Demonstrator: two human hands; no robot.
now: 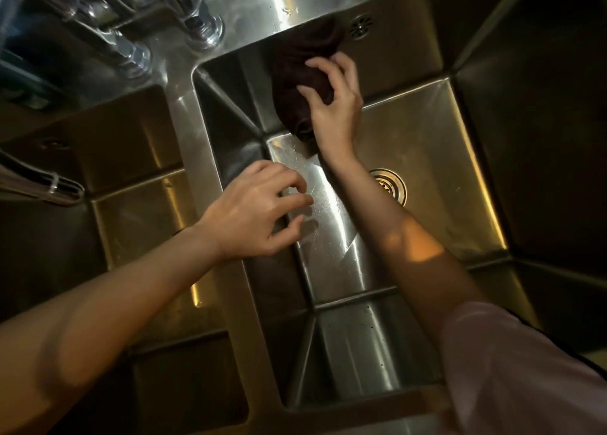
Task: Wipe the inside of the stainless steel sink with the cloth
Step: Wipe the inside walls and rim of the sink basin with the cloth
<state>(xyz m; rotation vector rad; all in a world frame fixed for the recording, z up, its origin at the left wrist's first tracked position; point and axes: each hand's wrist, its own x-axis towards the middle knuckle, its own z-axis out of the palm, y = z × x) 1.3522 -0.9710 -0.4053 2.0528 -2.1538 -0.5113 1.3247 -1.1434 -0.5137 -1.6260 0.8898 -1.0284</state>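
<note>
Cloth: dark cloth (303,73) bunched against the sink's far wall, up near the rim, just left of the overflow grille (360,26).
Right hand: right hand (331,104) clamps the cloth, fingers curled over its lower folds, wrist bent upward, forearm slanting across the basin, pink sleeve (512,369) at the near edge.
Left hand: left hand (259,213) holds nothing, fingers loosely spread and curved, hovering over the sink's left wall and floor; contact unclear.
Sink: stainless steel sink (427,158), wet floor, drain strainer (389,185) partly behind the right forearm; right half of the floor open.
Neighbours: second basin (131,211) beyond the divider at left; tap fittings (197,24) at the far-left corner.
</note>
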